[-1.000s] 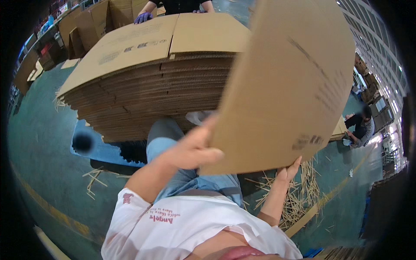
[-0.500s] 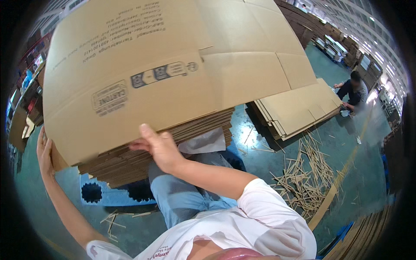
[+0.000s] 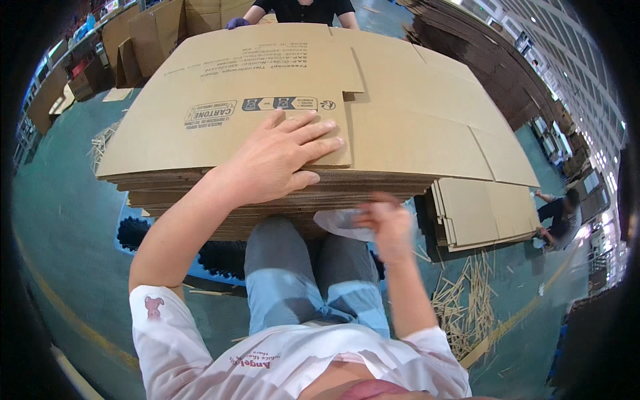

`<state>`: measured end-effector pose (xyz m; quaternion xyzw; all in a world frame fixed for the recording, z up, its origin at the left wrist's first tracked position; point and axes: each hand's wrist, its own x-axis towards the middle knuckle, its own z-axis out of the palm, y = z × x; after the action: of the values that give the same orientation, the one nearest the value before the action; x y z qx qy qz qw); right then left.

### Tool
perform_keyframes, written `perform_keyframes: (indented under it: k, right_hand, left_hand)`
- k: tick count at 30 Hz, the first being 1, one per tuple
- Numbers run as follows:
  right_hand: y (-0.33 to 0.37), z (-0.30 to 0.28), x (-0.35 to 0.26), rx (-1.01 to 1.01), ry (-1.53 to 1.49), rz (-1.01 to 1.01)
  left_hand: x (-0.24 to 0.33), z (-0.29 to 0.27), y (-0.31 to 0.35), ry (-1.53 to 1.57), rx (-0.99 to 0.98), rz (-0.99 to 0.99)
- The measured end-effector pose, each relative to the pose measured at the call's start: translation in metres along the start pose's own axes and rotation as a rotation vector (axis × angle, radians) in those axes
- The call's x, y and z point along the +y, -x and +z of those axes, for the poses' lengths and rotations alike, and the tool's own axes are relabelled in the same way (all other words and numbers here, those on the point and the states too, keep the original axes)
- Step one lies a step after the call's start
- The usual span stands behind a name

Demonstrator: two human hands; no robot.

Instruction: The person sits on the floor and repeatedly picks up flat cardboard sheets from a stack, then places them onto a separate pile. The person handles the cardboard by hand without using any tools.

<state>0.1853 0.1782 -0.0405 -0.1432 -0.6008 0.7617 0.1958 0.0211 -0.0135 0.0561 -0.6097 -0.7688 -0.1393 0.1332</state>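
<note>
The carton (image 3: 320, 87) is laid flat atop the stack (image 3: 227, 220), touched by the left grip (image 3: 283, 157), spread wide, nothing clasped. Whether anything is held by the blurred right grip (image 3: 390, 227) cannot be told. Probably light, bendy at creases; best taken by opposite edges.

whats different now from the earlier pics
The flattened carton, earlier raised in both hands, has swung left and down onto the carton stack. The left hand now lies spread on it; the right hand, blurred, has let go. The scattered strips stayed put.
</note>
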Motion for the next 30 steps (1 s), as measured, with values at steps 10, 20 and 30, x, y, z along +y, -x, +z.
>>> perform_keyframes:
  k: [10,20,30]
  right_hand:
    - [-0.108,-0.282,-0.176,0.528,-0.362,-0.486]
    - [-0.095,-0.048,-0.207,0.088,0.923,-0.825]
    - [-0.097,-0.009,-0.146,-0.612,1.425,-0.627]
  left_hand:
    - [-0.023,0.003,-0.031,0.076,-0.051,-0.01]
    - [-0.026,0.03,-0.021,0.299,0.164,0.03]
    - [-0.04,0.015,-0.015,0.561,0.118,-0.15]
